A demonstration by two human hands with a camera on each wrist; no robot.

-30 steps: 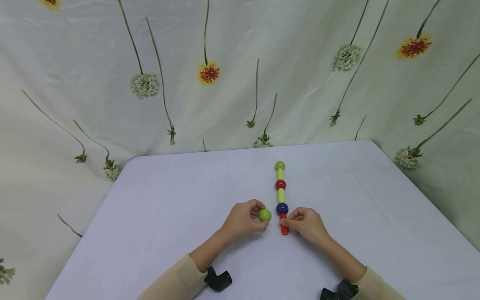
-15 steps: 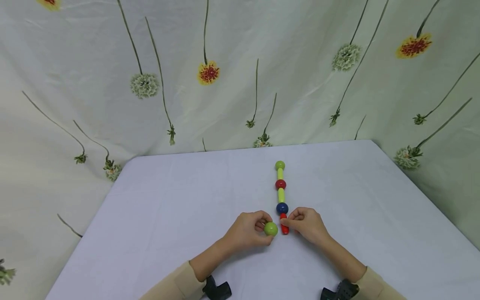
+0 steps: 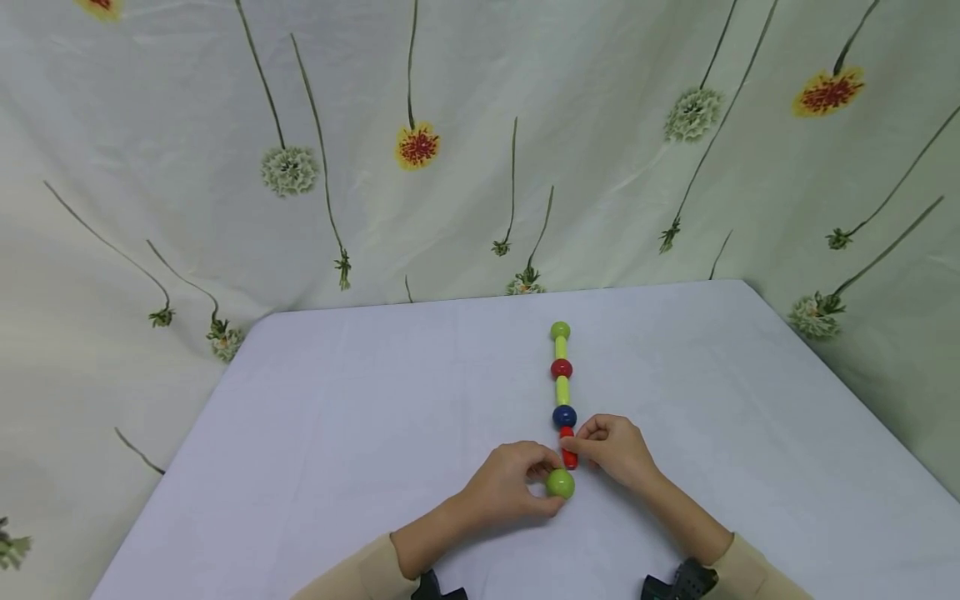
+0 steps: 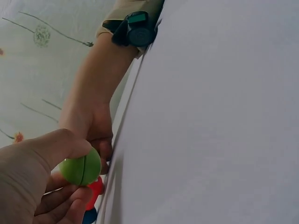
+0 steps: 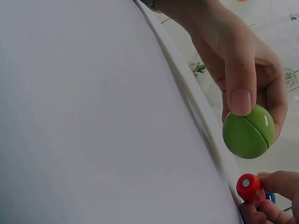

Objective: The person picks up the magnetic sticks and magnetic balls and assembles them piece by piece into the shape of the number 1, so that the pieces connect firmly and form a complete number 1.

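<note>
A glossy green ball (image 3: 561, 483) with a groove round it (image 5: 249, 133) is pinched between the thumb and fingers of my left hand (image 3: 510, 485). It is held just off the near end of a short red rod (image 3: 570, 457), and a small gap shows between them in the right wrist view. My right hand (image 3: 618, 450) pinches that rod from the side. A silvery round spot marks the rod's free end (image 5: 246, 183). Beyond it, in one line, lie a blue ball (image 3: 565, 417), a yellow-green rod (image 3: 562, 390), a red ball (image 3: 561, 368), another yellow-green rod (image 3: 561, 347) and a green ball (image 3: 560, 331).
A pale cloth covers the table (image 3: 360, 400), whose far edge meets a flower-printed curtain (image 3: 465, 192). Both wrists wear black camera mounts; the right one (image 3: 681, 579) shows near the bottom edge of the head view.
My left hand has carried the green ball toward me and to the right, from beside the line to the red rod's near end. My right hand and the line have stayed put.
</note>
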